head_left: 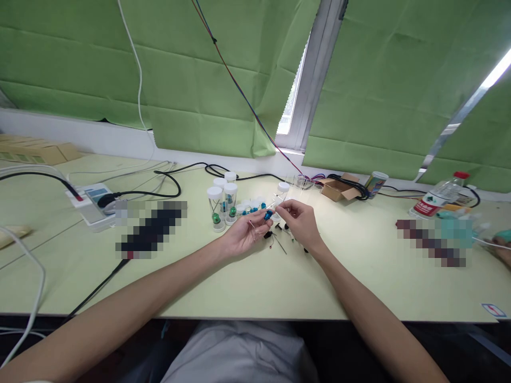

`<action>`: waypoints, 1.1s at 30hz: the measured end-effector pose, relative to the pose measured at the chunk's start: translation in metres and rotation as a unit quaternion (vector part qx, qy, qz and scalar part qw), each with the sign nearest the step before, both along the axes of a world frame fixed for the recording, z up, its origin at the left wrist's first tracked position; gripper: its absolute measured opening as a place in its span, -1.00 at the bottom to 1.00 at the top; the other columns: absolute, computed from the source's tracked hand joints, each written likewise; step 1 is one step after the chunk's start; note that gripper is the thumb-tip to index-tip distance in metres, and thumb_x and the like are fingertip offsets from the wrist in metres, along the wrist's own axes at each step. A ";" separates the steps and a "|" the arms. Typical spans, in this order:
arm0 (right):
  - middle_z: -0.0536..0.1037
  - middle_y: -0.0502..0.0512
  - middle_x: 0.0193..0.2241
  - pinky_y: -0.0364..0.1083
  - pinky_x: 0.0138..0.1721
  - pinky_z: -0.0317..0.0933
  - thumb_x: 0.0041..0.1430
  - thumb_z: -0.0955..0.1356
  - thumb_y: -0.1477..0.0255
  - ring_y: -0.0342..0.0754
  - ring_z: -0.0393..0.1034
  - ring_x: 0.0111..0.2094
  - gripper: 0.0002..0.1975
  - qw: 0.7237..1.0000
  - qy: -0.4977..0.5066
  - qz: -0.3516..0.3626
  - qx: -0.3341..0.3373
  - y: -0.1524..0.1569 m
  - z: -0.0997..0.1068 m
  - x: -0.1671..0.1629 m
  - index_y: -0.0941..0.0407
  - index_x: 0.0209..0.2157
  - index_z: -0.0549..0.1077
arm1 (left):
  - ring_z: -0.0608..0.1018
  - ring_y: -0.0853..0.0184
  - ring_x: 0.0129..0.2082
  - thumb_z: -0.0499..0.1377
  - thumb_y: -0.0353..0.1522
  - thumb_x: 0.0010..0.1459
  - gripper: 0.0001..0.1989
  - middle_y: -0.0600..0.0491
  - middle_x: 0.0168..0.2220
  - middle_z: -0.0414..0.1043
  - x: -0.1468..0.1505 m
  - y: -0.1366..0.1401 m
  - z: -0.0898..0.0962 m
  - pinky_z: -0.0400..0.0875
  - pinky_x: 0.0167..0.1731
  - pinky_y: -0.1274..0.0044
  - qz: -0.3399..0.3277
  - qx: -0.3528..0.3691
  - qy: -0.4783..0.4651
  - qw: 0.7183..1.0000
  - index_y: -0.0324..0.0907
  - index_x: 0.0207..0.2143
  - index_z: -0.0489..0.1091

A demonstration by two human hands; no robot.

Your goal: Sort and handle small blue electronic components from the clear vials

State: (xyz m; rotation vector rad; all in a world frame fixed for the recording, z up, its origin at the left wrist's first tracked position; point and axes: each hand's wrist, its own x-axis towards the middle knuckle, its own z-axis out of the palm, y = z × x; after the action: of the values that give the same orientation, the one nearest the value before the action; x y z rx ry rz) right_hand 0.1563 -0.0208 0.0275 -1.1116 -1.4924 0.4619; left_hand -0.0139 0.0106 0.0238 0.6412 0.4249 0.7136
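Observation:
My left hand (244, 235) is closed on a small shiny blue part (268, 215), palm turned up, with a thin metal piece (252, 229) lying across its fingers. Close beside it, the thumb and fingertips of my right hand (298, 221) pinch a thin pale rod (273, 203), whose far end I cannot make out. Under and between the hands lie small black parts (268, 234) and thin metal pins (281, 244). Just behind are more blue parts (255, 208) and a white-capped clear vial (283, 188).
Several clear vials (216, 210) with green balls stand left of my hands. A power strip (90, 207) and black cable lie further left. On the right are an open cardboard box (340, 187), a can (376, 183), a water bottle (437, 199) and another person's hand (501, 246).

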 end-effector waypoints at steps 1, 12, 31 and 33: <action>0.46 0.02 -0.53 -0.14 -0.48 0.16 0.13 0.39 0.25 -0.14 0.22 -0.53 -0.77 1.000 0.001 -0.001 0.003 0.000 0.000 0.000 0.14 -0.41 0.53 | 0.24 0.58 -0.69 0.00 -0.50 0.30 -0.85 0.03 -0.46 0.35 -0.001 0.000 0.000 0.25 -0.72 0.76 -0.004 0.005 0.003 1.000 -0.28 -0.28 0.35; 0.44 0.01 -0.54 -0.14 -0.50 0.17 0.13 0.39 0.22 -0.15 0.22 -0.54 -0.75 0.999 0.039 0.004 0.015 -0.004 0.003 -0.002 0.13 -0.39 0.51 | 0.21 0.60 -0.73 -0.02 -0.52 0.26 -0.77 0.03 -0.49 0.35 -0.005 0.007 -0.004 0.15 -0.76 0.73 -0.042 0.054 0.002 0.998 -0.28 -0.23 0.44; 0.49 0.03 -0.51 -0.14 -0.47 0.16 0.14 0.40 0.27 -0.14 0.25 -0.51 -0.78 0.999 0.016 0.040 0.013 -0.002 -0.001 -0.004 0.14 -0.40 0.52 | 0.26 0.59 -0.71 -0.10 -0.54 0.32 -0.75 0.01 -0.49 0.36 -0.002 0.003 -0.003 0.20 -0.73 0.77 -0.021 0.017 -0.012 1.000 -0.33 -0.23 0.37; 0.50 0.04 -0.50 -0.13 -0.46 0.17 0.15 0.40 0.27 -0.14 0.27 -0.51 -0.78 0.999 0.006 0.050 0.010 -0.001 -0.003 -0.005 0.15 -0.41 0.52 | 0.26 0.59 -0.70 -0.10 -0.56 0.32 -0.75 0.02 -0.50 0.36 -0.001 0.002 -0.002 0.22 -0.72 0.77 -0.012 0.006 -0.011 1.000 -0.34 -0.23 0.37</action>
State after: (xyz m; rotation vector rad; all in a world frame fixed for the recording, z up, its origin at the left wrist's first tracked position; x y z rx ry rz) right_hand 0.1510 -0.0219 0.0243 -1.0198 -1.5448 0.5213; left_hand -0.0148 0.0129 0.0219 0.6475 0.3921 0.6993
